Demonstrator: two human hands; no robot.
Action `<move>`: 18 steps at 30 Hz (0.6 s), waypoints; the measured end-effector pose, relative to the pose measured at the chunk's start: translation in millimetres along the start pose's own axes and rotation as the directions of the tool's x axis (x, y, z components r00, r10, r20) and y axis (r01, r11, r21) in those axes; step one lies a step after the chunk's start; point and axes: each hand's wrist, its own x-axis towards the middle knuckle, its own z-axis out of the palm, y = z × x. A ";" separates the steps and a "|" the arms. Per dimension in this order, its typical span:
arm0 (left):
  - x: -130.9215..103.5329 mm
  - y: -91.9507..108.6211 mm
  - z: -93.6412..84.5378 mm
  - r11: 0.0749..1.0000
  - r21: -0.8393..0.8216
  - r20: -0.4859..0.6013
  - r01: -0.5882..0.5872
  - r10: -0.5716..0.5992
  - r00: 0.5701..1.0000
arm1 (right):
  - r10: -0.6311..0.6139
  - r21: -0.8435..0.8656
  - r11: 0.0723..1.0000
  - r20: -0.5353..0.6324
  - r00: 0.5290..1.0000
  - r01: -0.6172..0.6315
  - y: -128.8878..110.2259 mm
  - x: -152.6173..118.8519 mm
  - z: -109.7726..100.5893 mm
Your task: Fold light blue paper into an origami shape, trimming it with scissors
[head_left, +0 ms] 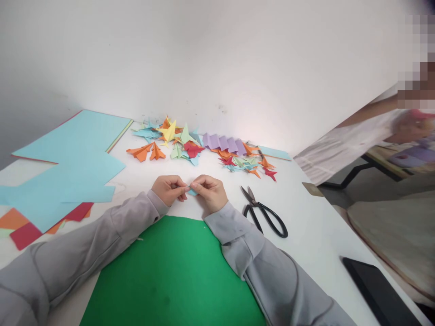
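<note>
Both hands meet over the table, just beyond the green sheet (170, 271). Between them is a small folded piece of light blue paper (192, 192), mostly covered by the fingers. My left hand (170, 189) pinches its left end between thumb and forefinger. My right hand (211, 192) is closed on its right side, thumb on top. To the right of my right hand lie black-handled scissors (261, 208), their blades spread and pointing away from me.
Folded paper shapes (168, 131) in several colours lie along the wall, beside a pleated purple paper (224, 143). Large light blue sheets (74, 136) and coloured scraps (29, 233) cover the left. A black phone-like device (380, 290) rests at right. A person (370, 117) is beyond the table.
</note>
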 end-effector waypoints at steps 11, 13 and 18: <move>1.1 -2.1 0.9 0.995 -0.093 -0.115 -0.018 0.008 0.993 | 0.055 0.113 0.993 -0.095 0.994 -0.044 2.6 1.2 0.7; 1.0 -2.5 0.1 0.995 -0.087 -0.118 -0.038 0.027 0.993 | 0.052 0.091 0.995 -0.108 0.993 -0.042 2.5 1.3 0.7; 2.6 -9.6 -0.8 0.993 -0.003 -0.079 -0.117 0.116 0.990 | -0.031 0.007 0.999 -0.030 0.999 0.032 -0.3 1.7 0.1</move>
